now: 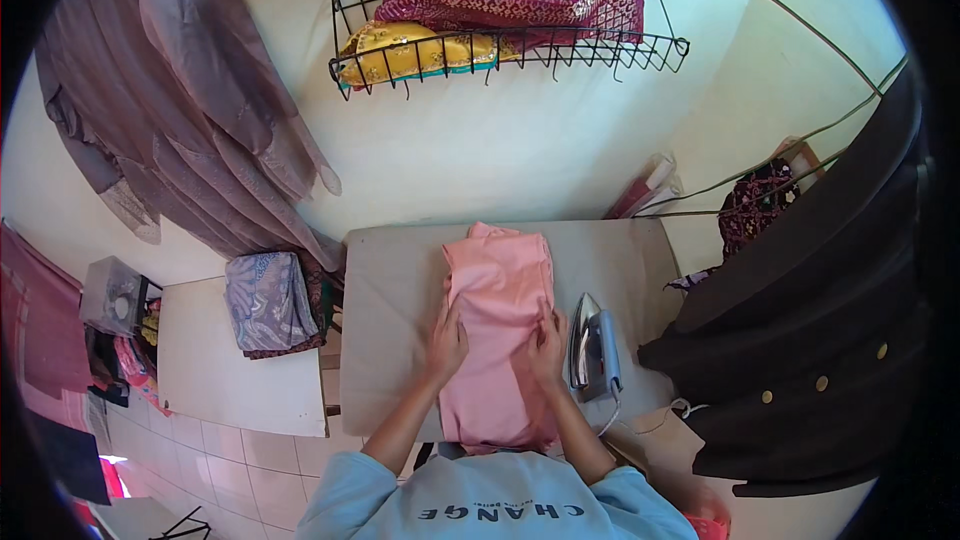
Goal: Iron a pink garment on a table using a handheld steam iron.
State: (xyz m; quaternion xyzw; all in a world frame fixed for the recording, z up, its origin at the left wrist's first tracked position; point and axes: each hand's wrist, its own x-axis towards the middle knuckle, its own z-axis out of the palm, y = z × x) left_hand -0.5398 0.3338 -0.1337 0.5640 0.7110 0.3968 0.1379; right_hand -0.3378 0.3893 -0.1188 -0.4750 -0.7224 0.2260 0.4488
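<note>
A folded pink garment (495, 360) lies lengthwise on a padded ironing table (390, 315), its near end hanging at the table's front edge. My left hand (448, 337) grips the garment's left edge, with the fingertips partly hidden by the cloth. Opposite it, my right hand (549, 337) holds the right edge, thumb on top. Just right of that hand, an electric iron (595, 349) with a light blue body rests on the table, its tip pointing away from me and its cord trailing towards the front.
Folded patterned cloths (270, 304) lie on a white table (202, 367) at the left. A wire rack (510, 41) holding magenta and yellow fabrics hangs on the wall. Mauve garments (195, 97) hang at the left, a dark buttoned garment (795, 330) at the right. Wires cross the upper right.
</note>
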